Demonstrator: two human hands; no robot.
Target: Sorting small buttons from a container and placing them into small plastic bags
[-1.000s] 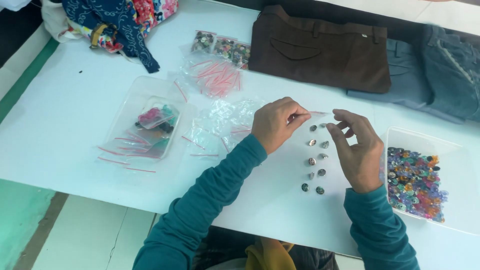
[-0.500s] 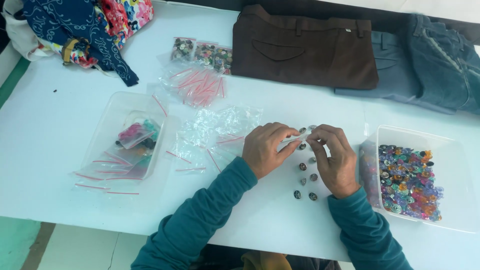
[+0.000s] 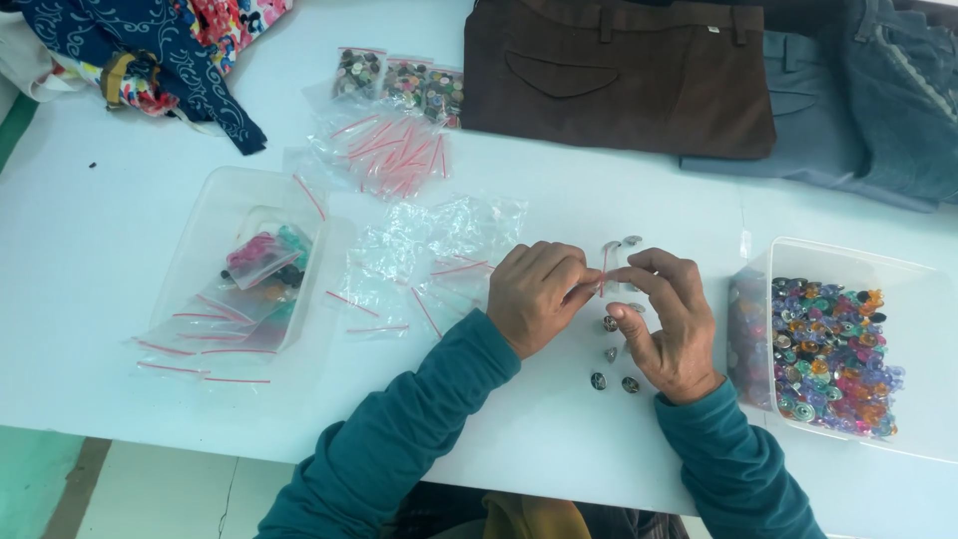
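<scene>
Holding small bag point(image 3: 605, 268) still; hands unmoved, both pinching.

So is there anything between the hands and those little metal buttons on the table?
Nothing visible. Both the left hand and the right hand pinch a small clear zip bag directly above the metal buttons, which lie uncovered on the white table.

Left hand point(image 3: 536, 296) and right hand point(image 3: 667, 321) meet fingertip to fingertip, each grip pinched, forearms angled inward.
</scene>
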